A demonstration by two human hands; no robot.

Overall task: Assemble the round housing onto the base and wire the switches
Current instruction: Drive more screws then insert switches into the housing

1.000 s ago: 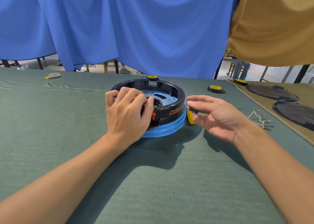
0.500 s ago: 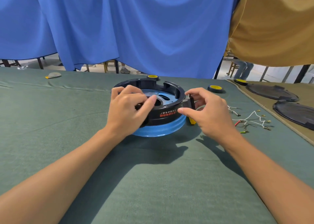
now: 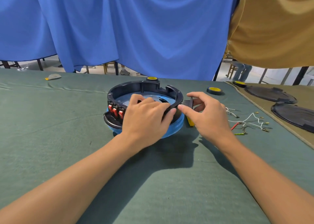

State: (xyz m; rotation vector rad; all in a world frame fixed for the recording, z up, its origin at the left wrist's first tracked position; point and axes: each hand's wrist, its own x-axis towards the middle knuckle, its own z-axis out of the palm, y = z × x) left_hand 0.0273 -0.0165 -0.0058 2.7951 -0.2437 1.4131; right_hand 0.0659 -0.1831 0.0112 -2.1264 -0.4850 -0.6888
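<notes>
Housing: the round black plastic housing (image 3: 129, 87) sits on the round blue base (image 3: 177, 126) in the middle of the green cloth surface (image 3: 51, 138), open side up, with a gap in its far right wall.
Switches: three red rocker switches (image 3: 115, 112) stand in a row on the housing's outer wall, on its left side.
Left hand: the left hand (image 3: 146, 120) is down on the near rim. The grip is closed on the housing, fingers curled over the rim to the inside, thumb against the outer wall.
Right hand: the right hand (image 3: 210, 116) is just right of the housing. The grip is a tight pinch, thumb and forefinger on a small black plastic block (image 3: 189, 103) held at the housing's right edge. I can't tell whether block and housing touch.
Yellow piece: a small yellow plastic piece (image 3: 190, 122) peeks out below the right hand, just beside the base.
Wires: a loose tangle of white, red and green wires (image 3: 246, 122) lies on the surface, right of the right hand.
Tape: a black tape roll with a yellow core (image 3: 214, 90) lies beyond the right hand, and a second roll (image 3: 152, 78) sits behind the housing.
Covers: two flat black round covers (image 3: 270, 94) lie on a tan cloth (image 3: 305, 91) at the far right.
Backdrop: a blue hanging curtain (image 3: 136, 28) fills the back.
</notes>
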